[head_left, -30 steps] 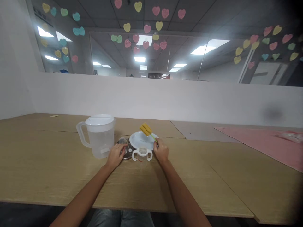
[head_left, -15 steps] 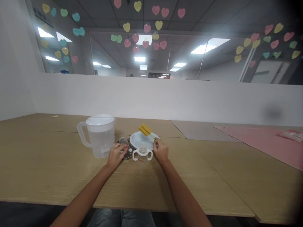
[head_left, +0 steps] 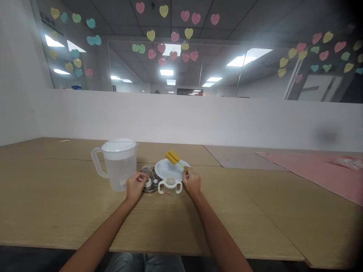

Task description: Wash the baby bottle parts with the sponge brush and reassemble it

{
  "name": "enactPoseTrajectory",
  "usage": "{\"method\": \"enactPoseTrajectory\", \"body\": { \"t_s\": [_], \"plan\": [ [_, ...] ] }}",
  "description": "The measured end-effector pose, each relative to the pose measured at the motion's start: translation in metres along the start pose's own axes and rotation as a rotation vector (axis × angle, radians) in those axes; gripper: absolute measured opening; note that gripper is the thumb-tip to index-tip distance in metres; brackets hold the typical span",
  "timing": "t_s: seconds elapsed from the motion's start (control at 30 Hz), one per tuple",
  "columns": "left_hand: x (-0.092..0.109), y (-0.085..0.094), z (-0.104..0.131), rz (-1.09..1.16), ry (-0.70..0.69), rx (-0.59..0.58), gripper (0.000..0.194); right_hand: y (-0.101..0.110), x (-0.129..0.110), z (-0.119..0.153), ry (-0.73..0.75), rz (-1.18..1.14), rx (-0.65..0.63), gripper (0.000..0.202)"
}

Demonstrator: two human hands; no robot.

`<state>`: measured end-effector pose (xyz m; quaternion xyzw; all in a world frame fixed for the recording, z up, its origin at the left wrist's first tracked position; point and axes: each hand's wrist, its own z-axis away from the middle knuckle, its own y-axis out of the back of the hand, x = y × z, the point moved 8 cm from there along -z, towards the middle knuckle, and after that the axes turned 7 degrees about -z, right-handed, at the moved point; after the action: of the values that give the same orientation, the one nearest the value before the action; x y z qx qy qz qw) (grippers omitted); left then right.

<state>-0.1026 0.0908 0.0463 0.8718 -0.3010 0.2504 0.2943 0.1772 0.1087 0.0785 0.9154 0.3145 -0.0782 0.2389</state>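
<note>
My right hand (head_left: 192,182) is closed around the thin green handle of a yellow sponge brush (head_left: 172,156), its head raised over a white bowl (head_left: 161,172). In front of the bowl stands a clear baby bottle (head_left: 170,186) with two white handles. My left hand (head_left: 135,186) is at the left edge of a round metal tray (head_left: 154,189), fingers bent together; whether anything is between them is hidden. On the tray lie a white cap (head_left: 148,183), a small clear cup (head_left: 146,170) and a thin piece with a white end (head_left: 155,181).
A large clear pitcher (head_left: 120,170) with a white lid and liquid inside stands left of the tray. A pink mat (head_left: 309,172) with a plastic packet (head_left: 350,162) lies to the right, beside a grey sheet (head_left: 241,156). The wooden table (head_left: 176,230) meets a white wall behind.
My left hand has shifted slightly left across the tray, and the white cap now shows beside its fingertips. My right hand still holds the sponge brush in nearly the same place.
</note>
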Motion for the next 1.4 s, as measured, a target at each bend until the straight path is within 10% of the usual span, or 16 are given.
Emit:
{"method": "enactPoseTrajectory", "body": {
  "t_s": [0.33,1.4],
  "plan": [
    [0.054,-0.014,0.017,-0.158,-0.502,-0.199,0.025,0.000,0.000,0.000,0.004,-0.003,-0.004,0.029],
    [0.045,-0.007,0.013,-0.091,-0.404,-0.134,0.028,-0.001,0.000,0.000,-0.009,-0.001,-0.014,0.029]
  ]
}}
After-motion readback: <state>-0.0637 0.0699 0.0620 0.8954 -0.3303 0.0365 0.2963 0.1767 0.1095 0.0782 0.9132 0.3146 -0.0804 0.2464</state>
